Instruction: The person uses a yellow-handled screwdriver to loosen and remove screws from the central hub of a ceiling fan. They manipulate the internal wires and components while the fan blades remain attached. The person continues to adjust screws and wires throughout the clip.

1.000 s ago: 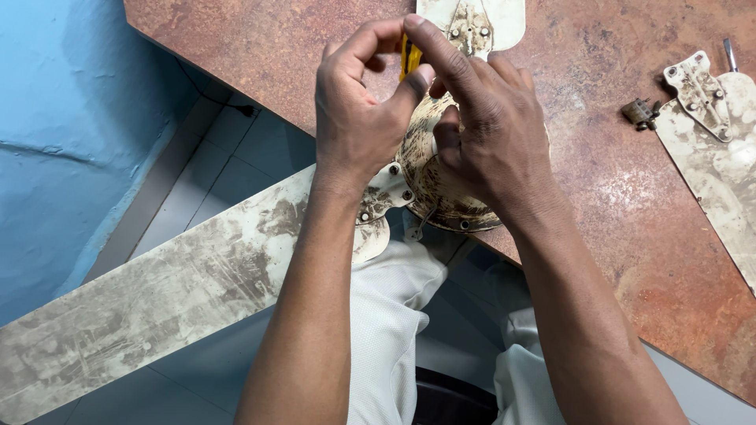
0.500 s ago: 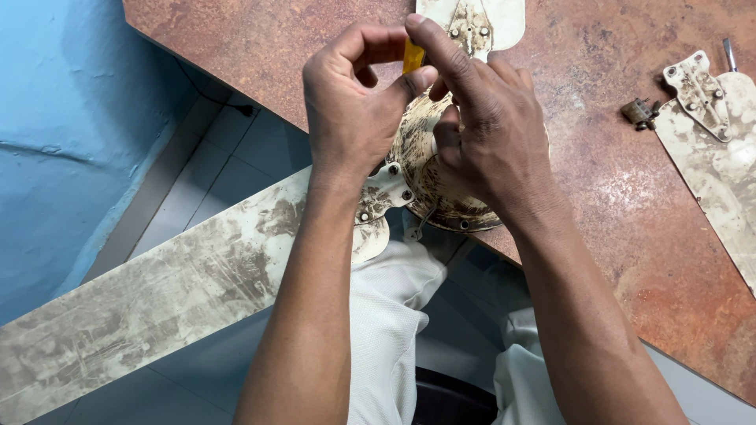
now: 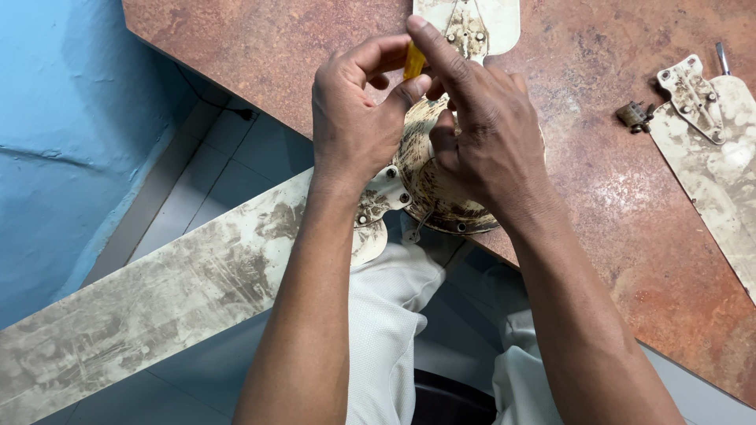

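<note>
Hiding the fan hub [image 3: 441, 197], both hands [image 3: 354, 126] [image 3: 488, 142] pinch a yellow, perhaps screwdriver, handle [image 3: 413, 61].

I saw the yellow tool handle [image 3: 413, 61] upright, pinched above the grimy round fan motor housing [image 3: 441, 197], which lay at the table's near edge.
</note>
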